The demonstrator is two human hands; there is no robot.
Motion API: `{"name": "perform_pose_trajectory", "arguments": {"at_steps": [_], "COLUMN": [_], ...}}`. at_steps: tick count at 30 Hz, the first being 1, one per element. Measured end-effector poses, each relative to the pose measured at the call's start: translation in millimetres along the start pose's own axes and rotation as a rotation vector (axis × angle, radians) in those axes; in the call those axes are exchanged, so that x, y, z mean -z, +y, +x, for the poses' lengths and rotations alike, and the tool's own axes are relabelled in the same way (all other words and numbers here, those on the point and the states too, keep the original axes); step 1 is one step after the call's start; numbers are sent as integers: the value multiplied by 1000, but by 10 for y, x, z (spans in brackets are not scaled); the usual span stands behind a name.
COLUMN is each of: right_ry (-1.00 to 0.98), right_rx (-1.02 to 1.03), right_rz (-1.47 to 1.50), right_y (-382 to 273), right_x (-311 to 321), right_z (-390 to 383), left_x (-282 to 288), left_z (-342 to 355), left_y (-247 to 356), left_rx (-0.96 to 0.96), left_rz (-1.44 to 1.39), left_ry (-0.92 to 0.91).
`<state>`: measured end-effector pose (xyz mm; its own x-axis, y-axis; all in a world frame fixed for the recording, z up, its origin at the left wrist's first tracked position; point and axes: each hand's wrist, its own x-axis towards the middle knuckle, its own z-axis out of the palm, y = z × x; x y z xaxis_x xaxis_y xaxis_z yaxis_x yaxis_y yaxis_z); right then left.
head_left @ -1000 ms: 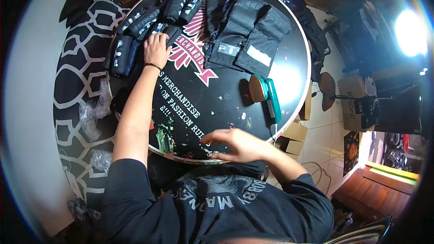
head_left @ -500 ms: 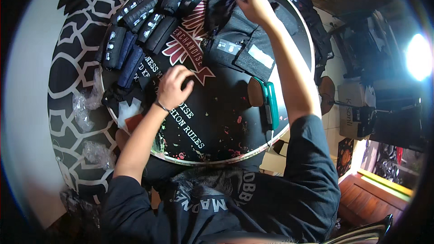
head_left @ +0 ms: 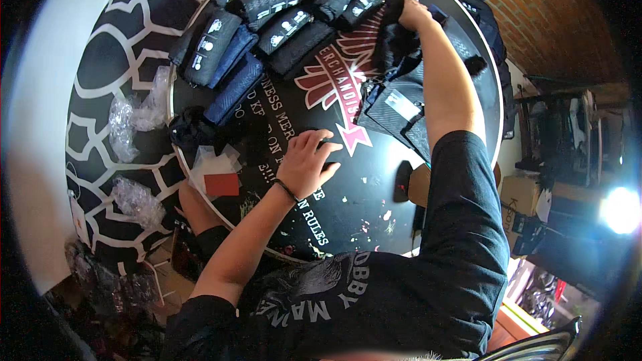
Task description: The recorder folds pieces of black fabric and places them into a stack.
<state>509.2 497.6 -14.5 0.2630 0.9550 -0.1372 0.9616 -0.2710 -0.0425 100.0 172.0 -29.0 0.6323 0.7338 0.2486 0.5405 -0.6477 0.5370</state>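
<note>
My left hand (head_left: 309, 160) hovers over or rests on the printed round tabletop (head_left: 264, 214), fingers apart with nothing held. My right hand (head_left: 414, 12) reaches to the far right of the table, fingers closed on dark fabric (head_left: 389, 43), partly hidden by the hand. Beside and below that hand lie folded dark textured pieces (head_left: 396, 110) with a white label. Several black rolled bundles with white labels (head_left: 208, 50) and blue rolls (head_left: 234, 89) crowd the table's far left. A wooden-topped device (head_left: 418, 184) is mostly hidden behind my right arm.
At the table's left edge are a black cloth heap (head_left: 190, 124) and a red card on translucent sheets (head_left: 221, 184). Crumpled clear plastic (head_left: 134, 204) lies on a black-and-white patterned surface (head_left: 100, 80). Cardboard boxes (head_left: 518, 204) and a bright lamp (head_left: 620, 210) stand at right.
My right hand has risen from the near edge to the far fabric pile. My left hand has left the rolled bundles and moved toward me. The view has shifted.
</note>
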Motion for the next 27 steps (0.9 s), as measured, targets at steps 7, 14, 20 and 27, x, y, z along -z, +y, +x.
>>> {"name": "perform_pose_trajectory", "arguments": {"at_steps": [7,14,20,27], "right_ry": [64,96,439,341], "right_rx": [29,262,634,397], "right_rz": [-256,-166,80,489], "right_y": [62,314,431,-90], "right_x": [180,864,1704,2719], "right_z": [-22,-355,-1023,-2541], "left_x": [3,-29,-11,-51], "left_z": [-4,-16,-11,-25], "left_y": [-18,-41,-50,-101], "left_rx": [39,34,5,-60], "left_rz": [-11,-8,-49,-71], "left_ry": [-8,-11,24,63]}}
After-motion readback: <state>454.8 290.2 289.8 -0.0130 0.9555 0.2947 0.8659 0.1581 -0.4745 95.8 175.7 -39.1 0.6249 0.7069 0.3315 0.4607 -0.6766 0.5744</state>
